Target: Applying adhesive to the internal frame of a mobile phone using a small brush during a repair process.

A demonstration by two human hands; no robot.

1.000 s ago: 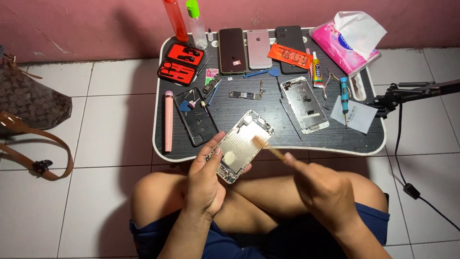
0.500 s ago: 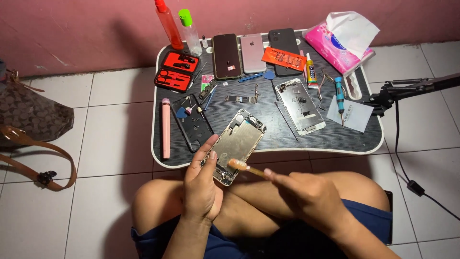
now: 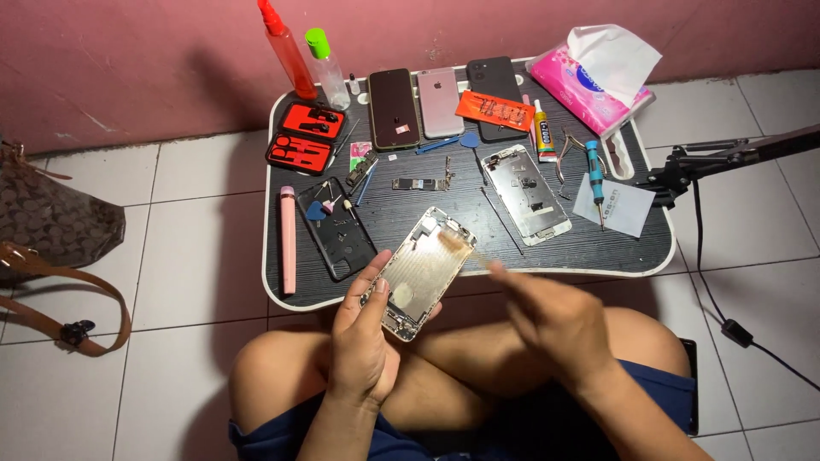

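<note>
A: What sits at the centre?
B: An opened phone shell [image 3: 420,271], a flat metal rectangle with rounded corners and a dull silvery inner face. It is tilted over the near edge of the lap table [image 3: 598,256].
A: Who holds it?
B: The left hand [image 3: 363,337] cradles it from below, fingers curled round its lower edge, thumb along its side. The right hand [image 3: 559,324] is closed around a thin pale brush [image 3: 461,246], blurred, whose bristled tip touches the shell's upper end.
A: And around it?
B: The table is dark, ribbed, white-rimmed. Just left lies a black phone case [image 3: 337,229] and a pink stick [image 3: 288,239]; to the right, another stripped phone frame [image 3: 526,193] with bare metal. Further back stand three whole phones [image 3: 442,102], a red tool case [image 3: 306,139], a red spray bottle [image 3: 286,49] and a pink tissue pack [image 3: 589,77].
</note>
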